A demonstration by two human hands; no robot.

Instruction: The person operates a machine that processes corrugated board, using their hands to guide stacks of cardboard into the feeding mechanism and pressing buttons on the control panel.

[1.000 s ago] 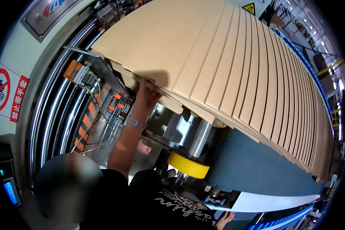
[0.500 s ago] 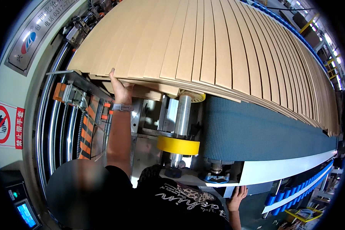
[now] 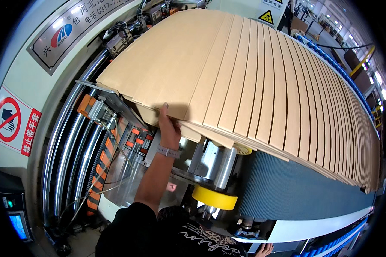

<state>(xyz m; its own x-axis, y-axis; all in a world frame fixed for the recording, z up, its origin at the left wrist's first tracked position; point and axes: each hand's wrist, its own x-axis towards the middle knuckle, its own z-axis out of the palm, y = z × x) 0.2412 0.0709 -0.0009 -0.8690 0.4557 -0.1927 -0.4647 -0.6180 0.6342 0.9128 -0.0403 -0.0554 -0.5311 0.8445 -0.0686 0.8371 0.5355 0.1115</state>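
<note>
A long row of overlapping brown cardboard sheets (image 3: 227, 77) slants across the machine, their near edges fanned like shingles. My left hand (image 3: 169, 130) is closed on the near edge of the sheets toward the left, thumb on top, the other fingers hidden underneath. A grey band circles that wrist. Low in the picture, my right hand (image 3: 265, 249) rests with fingers stretched against the edge of the white side rail (image 3: 313, 229), holding nothing; its lower part is cut off. Below the sheets runs a dark ribbed conveyor belt (image 3: 296, 188).
A yellow wheel (image 3: 214, 198) sits on a metal shaft beside the belt. Steel rollers (image 3: 68, 171) and an orange-black striped guard (image 3: 101, 171) stand left. A metal guide plate (image 3: 94, 87) borders the sheets. A small screen (image 3: 18, 226) glows at lower left.
My view has shifted, so the sheets and machine appear lower and further right. My left hand stays at the sheets' near edge, now further from the guide plate. My right hand remains by the rail.
</note>
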